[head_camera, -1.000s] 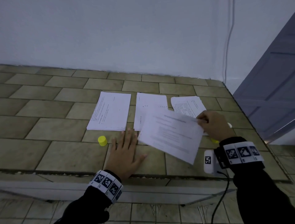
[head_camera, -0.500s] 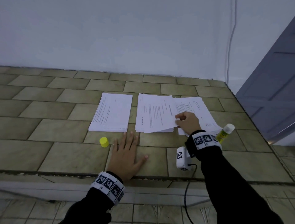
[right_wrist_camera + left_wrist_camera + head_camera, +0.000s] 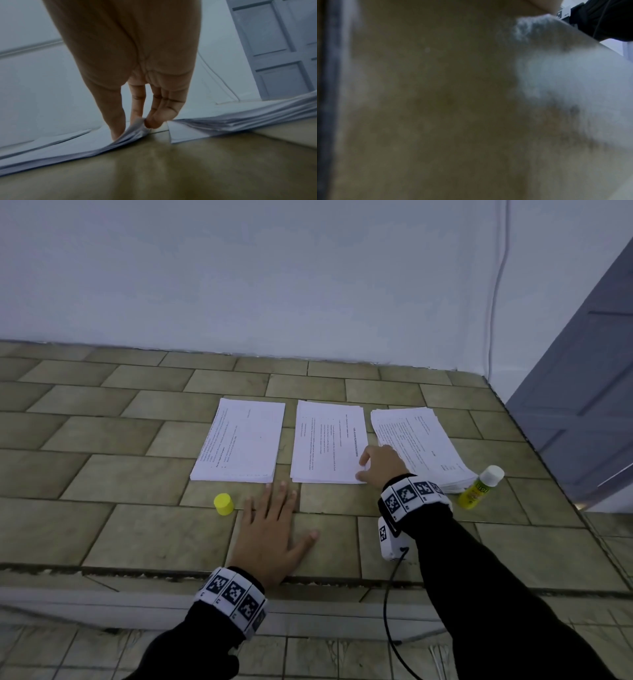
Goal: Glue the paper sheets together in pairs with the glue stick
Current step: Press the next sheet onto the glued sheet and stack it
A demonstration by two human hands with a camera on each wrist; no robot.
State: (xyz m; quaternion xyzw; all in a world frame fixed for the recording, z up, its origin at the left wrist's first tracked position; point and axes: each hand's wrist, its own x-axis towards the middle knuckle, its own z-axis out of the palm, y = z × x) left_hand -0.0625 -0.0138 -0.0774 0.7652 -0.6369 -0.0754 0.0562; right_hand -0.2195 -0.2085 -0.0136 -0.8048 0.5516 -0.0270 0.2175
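Three stacks of printed white paper lie side by side on the tiled counter: a left stack, a middle stack and a right stack. My right hand pinches the near right corner of the top sheets of the middle stack; in the right wrist view the thumb and fingertips bunch that paper corner upward. My left hand lies flat on the counter below the stacks, fingers straight, holding nothing. The uncapped yellow glue stick lies beside the right stack. Its yellow cap stands left of my left hand.
The counter's front edge runs just under my left wrist. A white wall rises behind the stacks and a grey door stands at the right. A cable hangs from my right wrist camera. The left wrist view is blurred.
My right hand carried a sheet through the air from the right, laid it on the middle stack, squared it up, and now pinches its near right corner. The left hand has stayed put.
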